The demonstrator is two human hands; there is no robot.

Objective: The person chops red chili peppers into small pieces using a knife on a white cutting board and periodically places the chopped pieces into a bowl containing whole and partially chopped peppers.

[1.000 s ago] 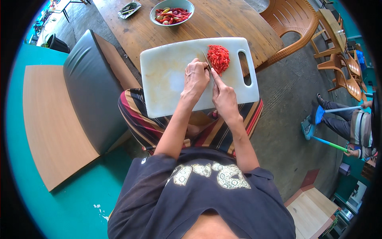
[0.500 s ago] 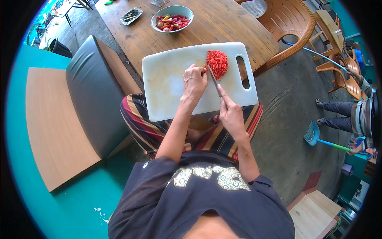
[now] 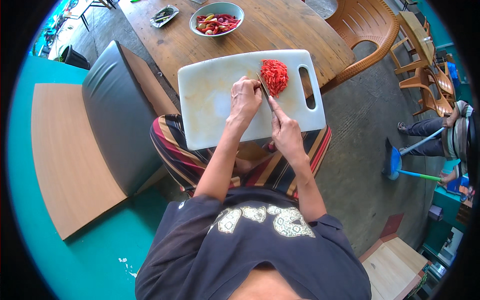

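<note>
Heaped red shreds [image 3: 274,79] on white plastic board [image 3: 205,112]
Right hand [image 3: 287,132] grasps slim metal knife [image 3: 264,89]; left hand [image 3: 245,100] curls, content I cannot tell. Grained brown wooden surface [image 3: 280,30] at twelve o'clock.

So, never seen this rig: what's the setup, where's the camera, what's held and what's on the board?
No machine: just a person's bare left hand and right hand. The camera sits on their head, looking down; its wide lens bends straight edges.

The right hand grips a knife. The left curls beside the blade; whatever it may pinch is hidden.

The white board carries a pile of chopped red peppers. Beyond, a bowl stands on the wooden table.
</note>
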